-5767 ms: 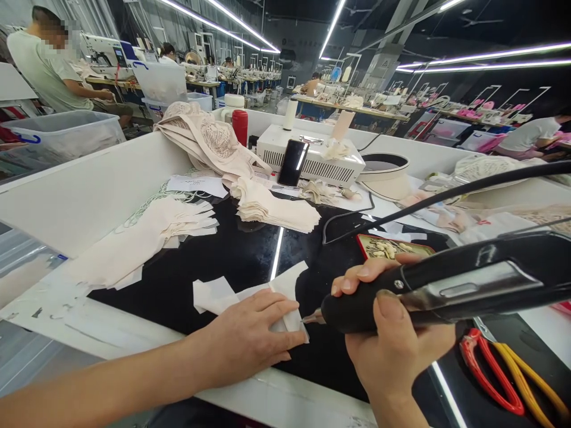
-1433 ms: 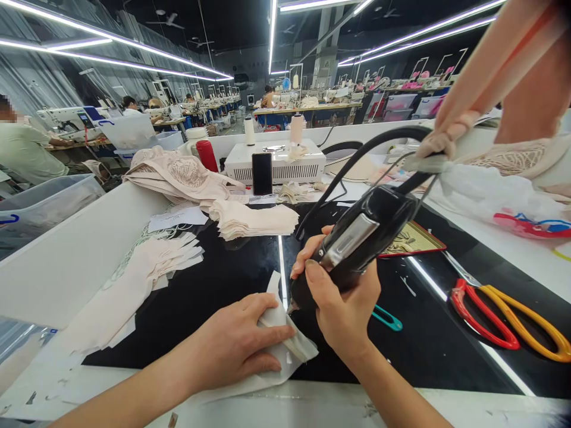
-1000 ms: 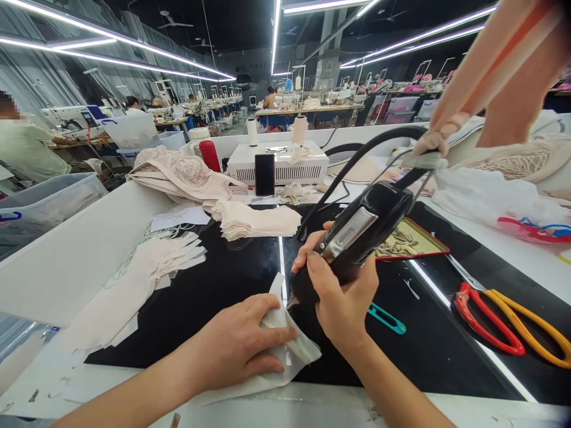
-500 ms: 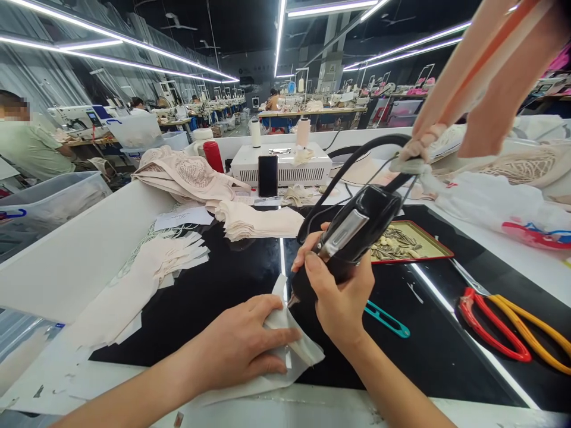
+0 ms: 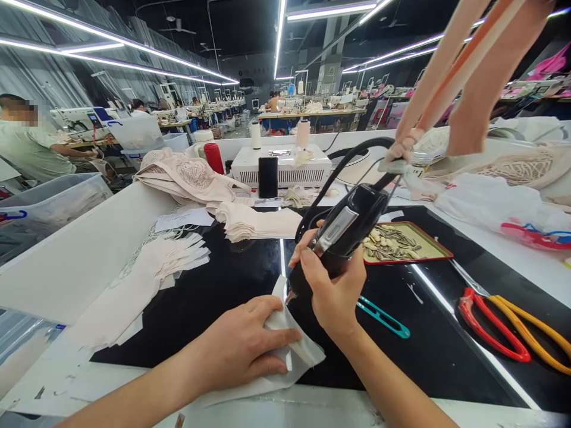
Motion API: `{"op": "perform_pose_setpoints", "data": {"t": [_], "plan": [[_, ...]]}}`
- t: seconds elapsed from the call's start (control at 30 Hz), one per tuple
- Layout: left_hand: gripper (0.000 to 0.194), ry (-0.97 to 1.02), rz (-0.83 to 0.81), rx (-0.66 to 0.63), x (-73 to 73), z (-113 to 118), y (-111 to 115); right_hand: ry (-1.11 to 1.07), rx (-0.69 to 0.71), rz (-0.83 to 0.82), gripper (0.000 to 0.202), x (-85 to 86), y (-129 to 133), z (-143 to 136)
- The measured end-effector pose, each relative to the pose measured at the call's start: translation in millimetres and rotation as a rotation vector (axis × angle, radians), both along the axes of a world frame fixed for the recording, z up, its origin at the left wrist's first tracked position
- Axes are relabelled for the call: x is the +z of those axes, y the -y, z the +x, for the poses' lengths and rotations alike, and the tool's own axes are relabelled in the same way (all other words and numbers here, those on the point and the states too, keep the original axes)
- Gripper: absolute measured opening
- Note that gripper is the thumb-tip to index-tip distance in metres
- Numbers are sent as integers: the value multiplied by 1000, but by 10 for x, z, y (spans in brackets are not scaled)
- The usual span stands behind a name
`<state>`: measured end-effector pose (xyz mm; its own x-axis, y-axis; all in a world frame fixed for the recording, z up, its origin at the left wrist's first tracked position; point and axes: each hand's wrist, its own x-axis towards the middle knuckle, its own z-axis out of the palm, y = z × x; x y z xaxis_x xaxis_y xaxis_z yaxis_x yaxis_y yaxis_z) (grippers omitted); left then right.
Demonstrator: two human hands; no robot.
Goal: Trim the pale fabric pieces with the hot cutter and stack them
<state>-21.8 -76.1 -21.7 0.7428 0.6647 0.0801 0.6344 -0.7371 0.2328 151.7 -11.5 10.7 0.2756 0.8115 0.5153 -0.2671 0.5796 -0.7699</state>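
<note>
My left hand (image 5: pixel 250 342) lies flat with fingers spread, pressing down a thin, pale piece of fabric (image 5: pixel 307 353) at the front edge of the black board (image 5: pixel 232 303). My right hand (image 5: pixel 336 291) is wrapped round a black corded power tool (image 5: pixel 350 220), held tilted. Its narrow tip points down beside the fabric's edge, close to my left fingertips; whether it touches the cloth I cannot tell. Knotted peach fabric strips (image 5: pixel 439 77) hang from above to the tool's top end. A teal thread snipper (image 5: pixel 386 318) lies just right of my right hand.
Scissors (image 5: pixel 495 315) with red and orange handles lie at right, below a tray (image 5: pixel 439 249) of seeds. Stacks of pale fabric (image 5: pixel 263 223) and a fanned pile (image 5: pixel 147 279) lie behind and left. A phone (image 5: pixel 268 177) leans against a white box (image 5: pixel 303 172).
My right hand and the tool have shifted slightly left, and the hanging strips have swung left with them. My left hand stays on the fabric. At far left, a person's arm now reaches forward.
</note>
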Motion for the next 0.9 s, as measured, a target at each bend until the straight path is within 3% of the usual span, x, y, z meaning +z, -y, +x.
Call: {"op": "perform_pose_setpoints", "data": {"t": [0.9], "plan": [[47, 26, -19, 20, -16, 7, 42, 44, 4, 18, 23, -20, -5, -14]]}}
